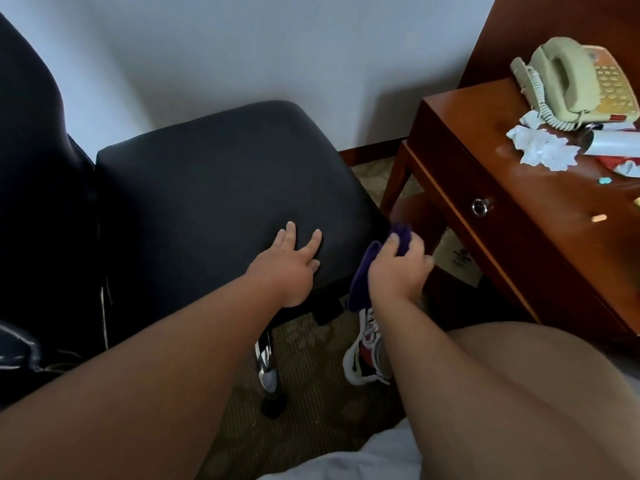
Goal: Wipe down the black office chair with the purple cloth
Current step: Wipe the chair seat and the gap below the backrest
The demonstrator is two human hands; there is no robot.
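1. The black chair (pixel 214 188) is sitting against the wall (pixel 242 46). Its backrest (pixel 34 168) is standing at the left of the view, and the seat's long axis is running left to right, ending just beside the desk (pixel 519 188).
2. The left hand (pixel 287 268) is resting palm down on the near part of the seat. Its fingers (pixel 290 233) are lying straight and spread, pointing away from the person and holding nothing.
3. The right hand (pixel 398 268) is working at the seat's near right corner, with its fingers curling round the purple cloth (pixel 360 285).
4. The cloth is bunching in the grip. Its long axis is running steeply, with the upper end poking out above the hand against the seat corner and the lower end hanging down past the wrist toward the floor.
5. Whether the cloth is actually pressing on the seat edge cannot be told, as the hand is covering the contact.
6. A chrome chair leg (pixel 266 362) is showing under the near edge of the seat, standing on patterned carpet (pixel 311 410).
7. A sneaker (pixel 363 358) is showing on the carpet below the right forearm.
8. The desk is carrying a beige telephone (pixel 571 81) with crumpled white tissues (pixel 543 150) just in front of it. A round knob (pixel 481 206) is showing on its drawer front.
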